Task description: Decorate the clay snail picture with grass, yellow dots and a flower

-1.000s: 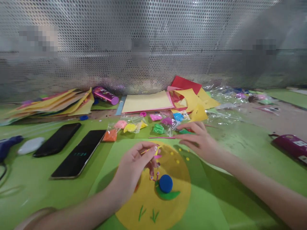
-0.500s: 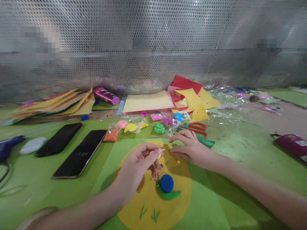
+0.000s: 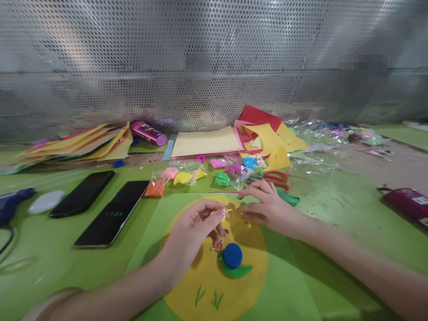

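My left hand (image 3: 200, 227) is closed in a pinch on a small piece of yellow clay (image 3: 228, 211), held above the yellow paper circle (image 3: 244, 294). My right hand (image 3: 264, 205) is beside it with fingers apart, over the circle's upper right edge; small yellow clay bits (image 3: 248, 225) lie under its fingertips. On the circle sits a snail figure with a blue round cap (image 3: 233, 255) as shell and a green clay body (image 3: 239, 271). Green clay grass (image 3: 217, 300) lies near the bottom. The circle rests on a light green paper sheet (image 3: 294, 285).
Two phones (image 3: 112, 216) lie at left beside a white oval case (image 3: 46, 202). Bagged clay (image 3: 183, 178), red-handled scissors (image 3: 277, 177) and coloured paper (image 3: 207, 141) are behind my hands. A purple object (image 3: 406, 203) is at far right. A perforated metal panel (image 3: 214, 40) stands behind.
Almost nothing differs. My left hand keeps its pinch on the yellow clay, and my right hand's fingers have shifted very slightly.
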`<state>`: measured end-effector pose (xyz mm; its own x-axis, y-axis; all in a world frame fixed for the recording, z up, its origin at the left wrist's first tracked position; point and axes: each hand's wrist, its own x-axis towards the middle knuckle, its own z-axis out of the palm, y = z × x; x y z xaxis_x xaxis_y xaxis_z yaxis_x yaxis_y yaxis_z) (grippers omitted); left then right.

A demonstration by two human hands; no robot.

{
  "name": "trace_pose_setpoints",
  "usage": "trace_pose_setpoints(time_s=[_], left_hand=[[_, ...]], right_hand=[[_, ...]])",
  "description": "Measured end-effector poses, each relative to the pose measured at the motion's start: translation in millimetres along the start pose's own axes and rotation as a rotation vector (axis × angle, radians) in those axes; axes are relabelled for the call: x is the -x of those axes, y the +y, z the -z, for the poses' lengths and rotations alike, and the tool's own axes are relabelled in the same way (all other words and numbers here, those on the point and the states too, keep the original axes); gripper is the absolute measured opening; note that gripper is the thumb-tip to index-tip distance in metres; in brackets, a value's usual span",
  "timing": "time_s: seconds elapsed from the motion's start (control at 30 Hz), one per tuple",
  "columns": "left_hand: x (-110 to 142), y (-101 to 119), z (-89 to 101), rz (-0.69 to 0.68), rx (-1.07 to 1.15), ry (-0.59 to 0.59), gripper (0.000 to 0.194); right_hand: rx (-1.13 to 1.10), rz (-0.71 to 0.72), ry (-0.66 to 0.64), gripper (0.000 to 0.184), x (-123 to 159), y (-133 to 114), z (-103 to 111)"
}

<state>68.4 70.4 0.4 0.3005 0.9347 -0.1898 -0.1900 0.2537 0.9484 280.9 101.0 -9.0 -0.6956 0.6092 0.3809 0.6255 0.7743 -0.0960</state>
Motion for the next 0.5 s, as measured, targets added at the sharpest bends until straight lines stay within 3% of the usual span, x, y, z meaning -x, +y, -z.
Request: trace_pose_setpoints(time_s=[0.23, 0.5], left_hand=[[2, 0, 0.4, -0.009, -0.024, 0.021, 0.014], [1, 1, -2.2, 0.08, 0.008, 0.025, 0.017]], right_hand=[[-0.035, 0.001, -0.011, 0.016, 0, -2, 5], [-0.129, 0.019, 0.197, 0.029, -3, -17, 16]])
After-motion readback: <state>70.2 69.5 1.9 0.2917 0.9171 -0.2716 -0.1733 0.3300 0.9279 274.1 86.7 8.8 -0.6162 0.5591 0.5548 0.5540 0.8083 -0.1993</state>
